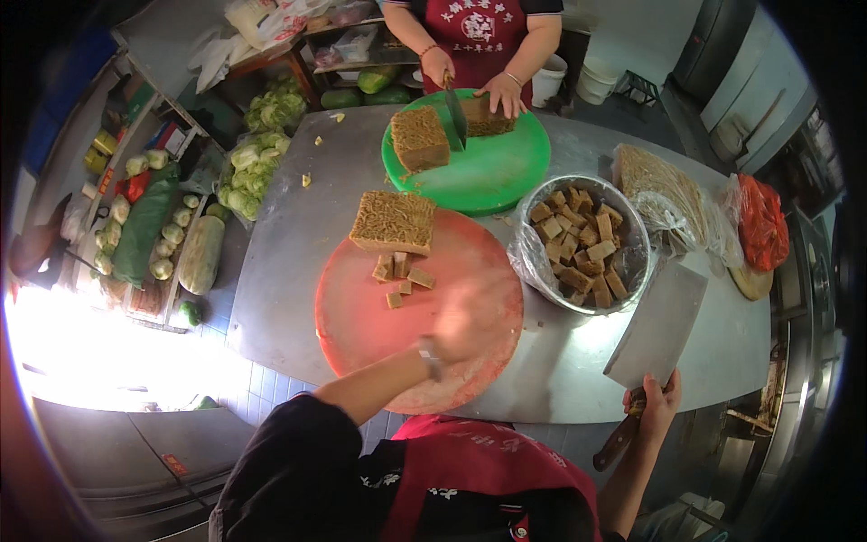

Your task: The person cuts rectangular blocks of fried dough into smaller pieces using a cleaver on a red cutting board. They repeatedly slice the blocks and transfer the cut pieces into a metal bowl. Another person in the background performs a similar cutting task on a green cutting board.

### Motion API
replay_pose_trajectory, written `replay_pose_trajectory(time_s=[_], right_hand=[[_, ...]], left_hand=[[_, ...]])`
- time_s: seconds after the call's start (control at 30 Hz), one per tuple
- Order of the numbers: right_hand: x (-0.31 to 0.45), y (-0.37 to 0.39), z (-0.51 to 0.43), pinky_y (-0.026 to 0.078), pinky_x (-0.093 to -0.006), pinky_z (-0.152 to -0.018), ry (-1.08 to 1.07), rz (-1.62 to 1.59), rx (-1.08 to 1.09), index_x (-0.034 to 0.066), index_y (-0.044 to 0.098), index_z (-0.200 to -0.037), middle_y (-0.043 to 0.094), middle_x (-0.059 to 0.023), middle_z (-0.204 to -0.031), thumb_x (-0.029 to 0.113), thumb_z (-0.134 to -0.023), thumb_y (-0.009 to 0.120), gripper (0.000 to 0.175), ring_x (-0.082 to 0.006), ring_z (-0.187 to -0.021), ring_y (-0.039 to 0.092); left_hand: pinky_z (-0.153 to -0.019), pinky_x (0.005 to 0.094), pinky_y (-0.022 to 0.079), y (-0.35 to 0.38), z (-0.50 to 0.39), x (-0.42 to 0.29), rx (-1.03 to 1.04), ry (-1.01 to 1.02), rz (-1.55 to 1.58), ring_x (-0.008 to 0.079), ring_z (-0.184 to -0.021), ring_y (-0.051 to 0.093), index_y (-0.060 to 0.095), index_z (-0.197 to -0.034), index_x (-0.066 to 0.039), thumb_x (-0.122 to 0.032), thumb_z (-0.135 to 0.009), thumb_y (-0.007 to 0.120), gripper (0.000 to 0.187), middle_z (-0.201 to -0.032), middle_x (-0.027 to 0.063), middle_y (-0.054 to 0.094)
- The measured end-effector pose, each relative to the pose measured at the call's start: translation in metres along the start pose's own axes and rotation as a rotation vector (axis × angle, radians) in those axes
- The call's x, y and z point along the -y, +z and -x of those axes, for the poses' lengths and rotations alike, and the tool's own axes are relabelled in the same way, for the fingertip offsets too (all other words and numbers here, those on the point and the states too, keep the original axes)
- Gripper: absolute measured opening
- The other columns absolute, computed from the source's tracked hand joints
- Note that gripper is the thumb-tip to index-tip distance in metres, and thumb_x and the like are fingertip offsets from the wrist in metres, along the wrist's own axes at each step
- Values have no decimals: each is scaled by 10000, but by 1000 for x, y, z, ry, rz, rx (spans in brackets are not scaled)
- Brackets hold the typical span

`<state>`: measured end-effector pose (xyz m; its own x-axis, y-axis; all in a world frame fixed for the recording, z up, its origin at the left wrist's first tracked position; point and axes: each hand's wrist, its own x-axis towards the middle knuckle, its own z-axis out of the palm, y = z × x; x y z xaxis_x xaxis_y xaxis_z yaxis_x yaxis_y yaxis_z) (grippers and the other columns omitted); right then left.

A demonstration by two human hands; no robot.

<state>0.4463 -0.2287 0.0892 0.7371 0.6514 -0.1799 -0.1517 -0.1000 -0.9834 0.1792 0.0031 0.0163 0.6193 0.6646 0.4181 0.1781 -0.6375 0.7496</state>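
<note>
My right hand grips the wooden handle of a broad cleaver, its blade tilted up beside the metal pot. Blurred by motion, my left hand is over the round red cutting board; its finger positions are unclear. A large brown food block with a strand-textured top lies at the board's far left edge. Several small cut pieces sit just in front of it. Brown chunks fill much of the pot, which is lined with clear plastic.
Across the metal table, a co-worker's hand holds a knife at a green board with brown blocks. A plastic-wrapped bundle and a red bag lie right. Leafy vegetables stand left.
</note>
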Motion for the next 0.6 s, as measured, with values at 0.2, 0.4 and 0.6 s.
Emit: replay_pose_trajectory(time_s=[0.2,0.4,0.6], right_hand=[[-7,9,18,460,-290,-415,-18,-56,13,-10,513,-1136,634,-115,-817,52,-919,564,232,-189,-472,583],[11,22,33,471,-293,-428,-52,-104,11,-26,532,-1100,644,-125,-813,36,-901,564,211,-192,-477,591],[15,16,43,476,-292,-430,-71,-85,-58,-34,526,-1101,644,-129,-803,37,-898,566,219,-192,-482,599]], left_hand=[[-1126,524,318,-73,62,86,-297,-665,-573,382,-1408,338,505,-1401,-90,-400,-712,851,830,-1507,199,378],[-1131,573,315,-45,42,86,-145,-688,-682,476,-1393,293,390,-1453,-49,-472,-622,898,1062,-1550,261,254],[-1023,536,466,-40,48,114,-194,-584,-647,480,-1294,407,458,-1409,-96,-421,-664,871,912,-1498,254,317]])
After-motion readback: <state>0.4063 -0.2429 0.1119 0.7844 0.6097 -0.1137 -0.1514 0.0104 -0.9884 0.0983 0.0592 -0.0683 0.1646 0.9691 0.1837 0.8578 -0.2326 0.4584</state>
